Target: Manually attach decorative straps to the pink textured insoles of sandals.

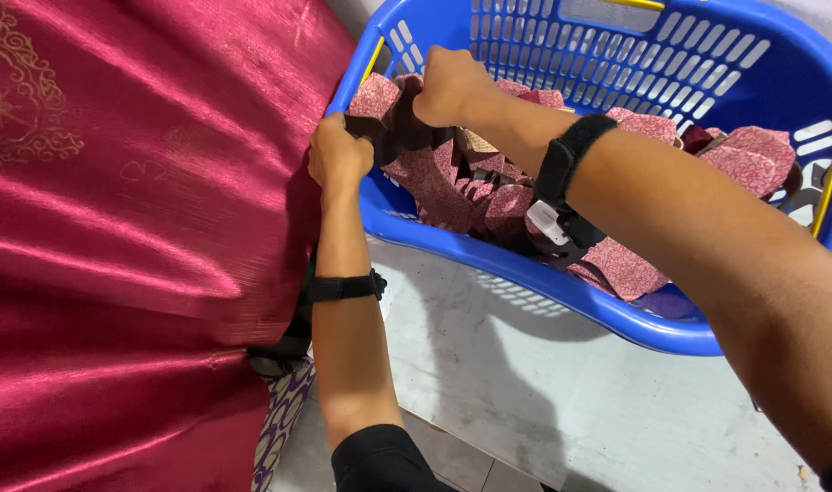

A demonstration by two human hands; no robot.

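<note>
Both hands grip one dark strip (393, 137) at the basket (562, 292) rim's 10 o'clock: left hand (338, 153) clenched on its left end, right hand (450, 87) on its right (axis runs between them).

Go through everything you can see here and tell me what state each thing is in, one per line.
Left hand: closed on the dark fabric piece, at the basket's rim.
Right hand: closed on the same piece, over the basket.
Dark fabric piece: held between both hands.
Blue basket: upright, holding a pile of fabric.
Pink patterned pieces: heaped loosely in the basket.
Red satin cloth: draped, creased.
</note>
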